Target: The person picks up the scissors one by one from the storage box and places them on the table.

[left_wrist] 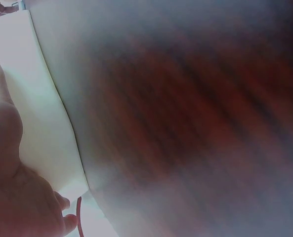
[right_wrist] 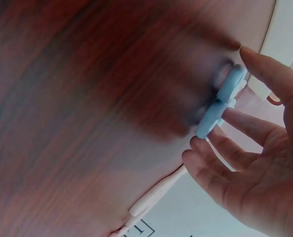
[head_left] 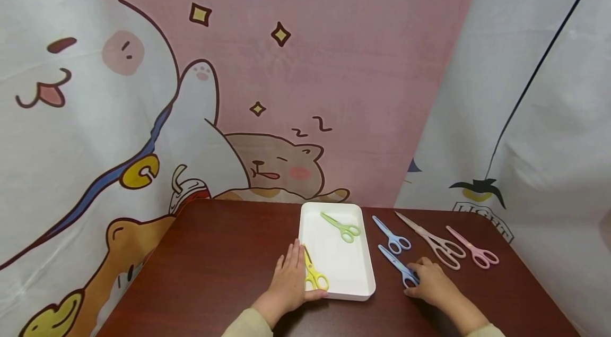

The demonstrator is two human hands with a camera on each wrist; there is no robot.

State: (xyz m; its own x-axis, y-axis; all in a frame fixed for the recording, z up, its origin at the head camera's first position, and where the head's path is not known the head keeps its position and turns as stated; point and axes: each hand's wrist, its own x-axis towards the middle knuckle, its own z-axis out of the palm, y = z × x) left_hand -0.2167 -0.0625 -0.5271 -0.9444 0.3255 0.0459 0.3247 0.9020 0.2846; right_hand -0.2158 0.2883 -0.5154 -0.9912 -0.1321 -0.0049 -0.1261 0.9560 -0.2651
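In the head view my left hand (head_left: 289,278) lies with straight fingers along the left edge of a white tray (head_left: 339,273), thumb at its near side. Inside the tray are yellow scissors (head_left: 315,276), near that hand, and green scissors (head_left: 345,227) farther back. My right hand (head_left: 433,282) is at the handles of blue scissors (head_left: 398,264) on the table. The right wrist view has its fingers touching the blue handle (right_wrist: 213,116), while the thumb (right_wrist: 265,69) stands slightly apart from it.
A second pair of blue scissors (head_left: 392,236), large pale pink scissors (head_left: 431,239) and smaller pink scissors (head_left: 472,248) lie on the dark reddish-brown table (head_left: 229,252), right of the tray. Behind the table hangs a cartoon-printed cloth (head_left: 358,87).
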